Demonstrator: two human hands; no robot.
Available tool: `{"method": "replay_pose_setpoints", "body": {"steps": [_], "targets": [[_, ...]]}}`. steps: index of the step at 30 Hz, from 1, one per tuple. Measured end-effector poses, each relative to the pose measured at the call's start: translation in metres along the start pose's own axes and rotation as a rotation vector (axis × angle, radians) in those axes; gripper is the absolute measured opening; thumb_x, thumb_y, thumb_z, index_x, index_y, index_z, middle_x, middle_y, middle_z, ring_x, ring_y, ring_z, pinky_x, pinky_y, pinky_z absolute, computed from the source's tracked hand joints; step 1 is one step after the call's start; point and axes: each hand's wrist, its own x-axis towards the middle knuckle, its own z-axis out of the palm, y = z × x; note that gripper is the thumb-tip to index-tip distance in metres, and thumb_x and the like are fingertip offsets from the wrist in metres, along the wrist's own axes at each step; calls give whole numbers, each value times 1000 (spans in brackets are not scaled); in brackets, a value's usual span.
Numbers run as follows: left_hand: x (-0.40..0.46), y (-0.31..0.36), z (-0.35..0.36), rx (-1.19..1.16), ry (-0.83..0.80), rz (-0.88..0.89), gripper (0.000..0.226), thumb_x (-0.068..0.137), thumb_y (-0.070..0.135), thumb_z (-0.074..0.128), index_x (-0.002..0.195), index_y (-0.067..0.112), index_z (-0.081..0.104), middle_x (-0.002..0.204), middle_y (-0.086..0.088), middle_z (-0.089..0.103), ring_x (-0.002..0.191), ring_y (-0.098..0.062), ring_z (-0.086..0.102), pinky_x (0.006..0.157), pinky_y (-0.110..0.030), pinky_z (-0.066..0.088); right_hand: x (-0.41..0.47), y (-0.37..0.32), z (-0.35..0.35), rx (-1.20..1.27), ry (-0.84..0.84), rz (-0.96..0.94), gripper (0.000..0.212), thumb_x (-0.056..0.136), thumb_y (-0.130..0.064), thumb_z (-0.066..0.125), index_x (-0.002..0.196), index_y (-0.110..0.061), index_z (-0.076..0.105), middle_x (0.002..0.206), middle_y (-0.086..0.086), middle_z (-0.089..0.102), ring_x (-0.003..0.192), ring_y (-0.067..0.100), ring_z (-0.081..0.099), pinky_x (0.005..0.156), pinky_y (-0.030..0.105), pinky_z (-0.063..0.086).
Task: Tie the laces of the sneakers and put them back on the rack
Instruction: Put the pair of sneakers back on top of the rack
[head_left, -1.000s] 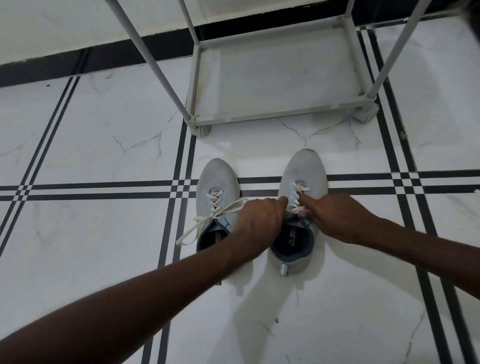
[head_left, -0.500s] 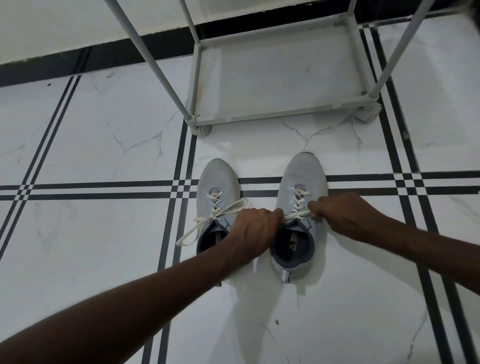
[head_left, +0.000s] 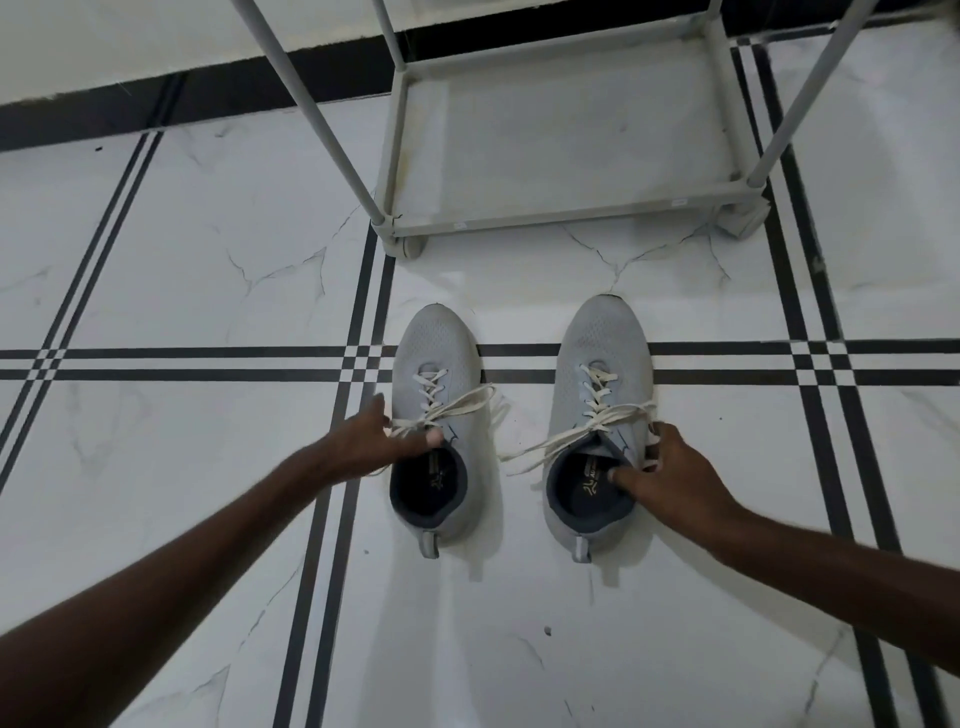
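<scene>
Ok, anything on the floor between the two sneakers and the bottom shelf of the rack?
Nothing visible. Only bare tile lies between the left sneaker, the right sneaker and the rack; its bottom shelf looks empty.

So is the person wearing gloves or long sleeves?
No. The left hand and right hand are bare, with no gloves. Both forearms are uncovered as far as the picture shows, with no sleeves, watch, rings or bracelets in view.
</scene>
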Motion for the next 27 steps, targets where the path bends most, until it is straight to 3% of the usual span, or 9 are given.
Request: {"method": "replay_pose_setpoints", "body": {"steps": [3, 5, 7, 11, 15, 18, 20, 27], "targets": [[-6, -21, 21, -10, 51, -30, 92, 55, 61, 84, 131, 23, 50, 115, 4, 67, 104, -18, 66, 86, -35, 57, -1, 3, 2, -12, 14, 70, 66, 75, -25, 76, 133, -10, 46, 117, 10, 65, 107, 28, 60, 87, 37, 49], [-11, -22, 38, 32, 161, -12, 81, 65, 39, 87, 133, 19, 49, 111, 6, 64, 101, -18, 64, 75, -27, 53, 1, 4, 2, 12, 20, 143, 69, 74, -25, 77, 133, -7, 45, 117, 12, 63, 108, 29, 58, 83, 34, 45], [-13, -17, 50, 3, 221, -20, 67, 70, 27, 84, 128, 17, 51, 107, 4, 64, 96, -20, 65, 69, -25, 51, 3, 6, 3, 40, 26, 220, 60, 71, -27, 80, 120, -4, 53, 111, 14, 64, 102, 30, 60, 80, 36, 48], [-17, -13, 63, -78, 243, -22, 66, 59, 32, 76, 120, 19, 53, 107, 1, 69, 92, -22, 68, 80, -43, 58, -1, 2, 13, 2, 18, 161, 40, 73, -26, 77, 105, -6, 62, 102, 13, 68, 94, 30, 63, 82, 39, 52], [-18, -1, 72, -73, 220, 59, 62, 68, 16, 75, 126, 22, 55, 107, 4, 67, 90, -19, 66, 71, -27, 55, 0, -8, 21, -124, 62, 35, 38, 79, -23, 70, 109, -4, 55, 107, 15, 63, 101, 36, 59, 84, 41, 50], [-17, 9, 76, -84, 188, 101, 61, 68, 17, 74, 126, 23, 57, 106, 1, 68, 89, -18, 66, 70, -23, 54, 2, -15, 20, -201, 84, -12, 27, 80, -19, 67, 97, -5, 52, 100, 15, 62, 91, 34, 58, 73, 35, 43], [-16, 17, 74, -109, 182, 106, 59, 68, 19, 72, 125, 27, 59, 105, 3, 69, 89, -16, 66, 70, -22, 53, 2, -20, 16, -233, 96, -21, 21, 81, -16, 64, 89, -7, 48, 93, 14, 60, 81, 30, 52, 69, 33, 38], [-55, 62, 35, -231, 228, 119, 54, 69, 17, 69, 121, 29, 63, 102, 5, 69, 90, -13, 67, 71, -23, 53, -41, -68, -30, -296, 114, -81, 17, 81, -10, 64, 85, -7, 47, 81, 8, 54, 74, 29, 50, 64, 33, 35]]}}
